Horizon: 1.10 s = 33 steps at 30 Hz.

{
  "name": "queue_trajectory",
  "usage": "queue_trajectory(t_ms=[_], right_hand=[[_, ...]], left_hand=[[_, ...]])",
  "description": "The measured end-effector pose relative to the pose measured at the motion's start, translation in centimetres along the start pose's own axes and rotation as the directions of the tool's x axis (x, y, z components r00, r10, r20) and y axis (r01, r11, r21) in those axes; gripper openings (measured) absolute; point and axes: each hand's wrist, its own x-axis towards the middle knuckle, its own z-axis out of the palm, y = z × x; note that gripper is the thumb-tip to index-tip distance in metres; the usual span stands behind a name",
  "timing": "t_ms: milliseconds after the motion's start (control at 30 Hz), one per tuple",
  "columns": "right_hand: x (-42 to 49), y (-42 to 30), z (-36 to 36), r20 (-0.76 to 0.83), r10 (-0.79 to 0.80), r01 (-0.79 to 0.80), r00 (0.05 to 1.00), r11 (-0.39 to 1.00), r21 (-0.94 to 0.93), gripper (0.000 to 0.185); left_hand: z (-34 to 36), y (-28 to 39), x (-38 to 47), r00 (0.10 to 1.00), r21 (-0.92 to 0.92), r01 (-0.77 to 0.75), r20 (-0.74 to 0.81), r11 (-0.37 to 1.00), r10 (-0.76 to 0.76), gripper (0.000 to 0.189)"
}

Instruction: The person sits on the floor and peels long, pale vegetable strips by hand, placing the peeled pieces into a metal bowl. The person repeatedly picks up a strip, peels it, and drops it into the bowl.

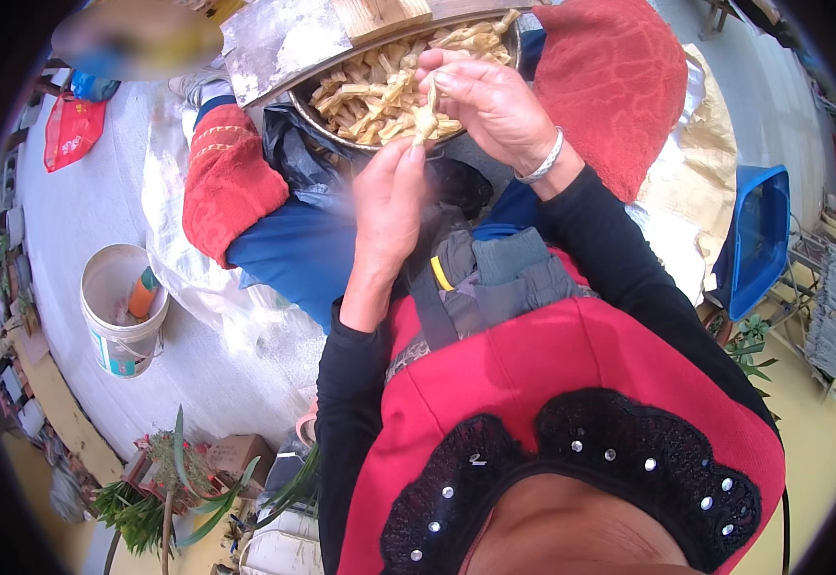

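Observation:
Between my fingertips, over the near rim of a round metal basin (339, 142), is a knotted, pale yellow dried strip (426, 123). My left hand (391, 201) pinches its lower end; my right hand (486, 100), with a silver bracelet at the wrist, grips its upper end. Many similar knotted yellow pieces (368, 93) fill the basin, though their exact material cannot be told. A worn board (288, 43) with a wooden block (382, 18) on it lies across the basin's far side. Black plastic (292, 144) hangs beside the basin, near my knee.
Red cloths (227, 187) cover my knees, and pale sheeting (202, 287) lies under me. A white bucket (119, 287) holding an orange object stands at left, near a red plastic bag (75, 129). At right is a blue plastic tub (759, 244). Potted plants (137, 496) stand at lower left.

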Motion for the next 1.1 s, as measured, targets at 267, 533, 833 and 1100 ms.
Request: queue_trajectory(t_ms=[267, 533, 833, 1100], right_hand=[[0.0, -3.6, -0.5, 0.152, 0.053, 0.065, 0.987, 0.735, -0.675, 0.033], [-1.0, -2.9, -1.8, 0.264, -0.044, 0.250, 0.963, 0.501, -0.829, 0.023], [-2.2, -3.4, -1.9, 0.248, -0.188, 0.297, 0.950, 0.308, -0.904, 0.029], [0.7, -4.5, -0.7, 0.193, 0.306, -0.069, 0.932, 0.676, -0.734, 0.023]], left_hand=[[-0.8, 1.1, 1.0, 0.850, 0.764, -0.386, 0.076, 0.518, 0.521, 0.015], [-2.8, 1.0, 2.2, 0.880, 0.672, -0.413, 0.121, 0.615, 0.458, 0.016], [-3.6, 0.2, 1.6, 0.923, 0.654, -0.330, 0.074, 0.680, 0.377, 0.013], [-2.7, 1.3, 3.2, 0.931, 0.479, -0.363, 0.152, 0.799, 0.331, 0.019]])
